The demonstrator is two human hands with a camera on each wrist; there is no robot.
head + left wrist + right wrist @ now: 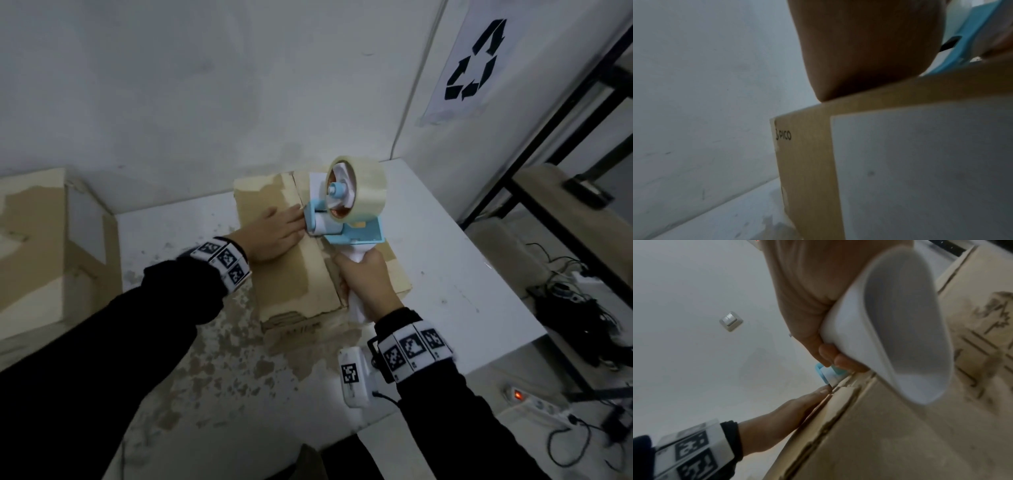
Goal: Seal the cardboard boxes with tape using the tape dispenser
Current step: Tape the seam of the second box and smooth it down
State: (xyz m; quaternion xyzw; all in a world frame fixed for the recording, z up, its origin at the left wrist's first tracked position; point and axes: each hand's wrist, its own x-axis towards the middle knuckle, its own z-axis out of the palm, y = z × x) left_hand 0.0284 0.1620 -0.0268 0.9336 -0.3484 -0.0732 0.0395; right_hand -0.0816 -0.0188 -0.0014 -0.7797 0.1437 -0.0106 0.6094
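A worn brown cardboard box (291, 274) lies on the white table (445, 274), its flaps closed along a centre seam. My left hand (274, 233) lies flat on the left flap with straight fingers, fingertips by the dispenser's front. My right hand (366, 277) grips the white handle of the blue-and-white tape dispenser (342, 219), whose front end sits on the seam. It carries a roll of clear tape (359, 192). In the right wrist view the handle (890, 331) fills the frame above the box (900, 434). The left wrist view shows the box side (807, 162) with a white label.
A bigger cardboard box (44, 257) stands at the left against the wall. The table's right edge drops to the floor, where cables (582, 308) and a power strip (534, 401) lie. A black metal rack (565, 137) stands at the right.
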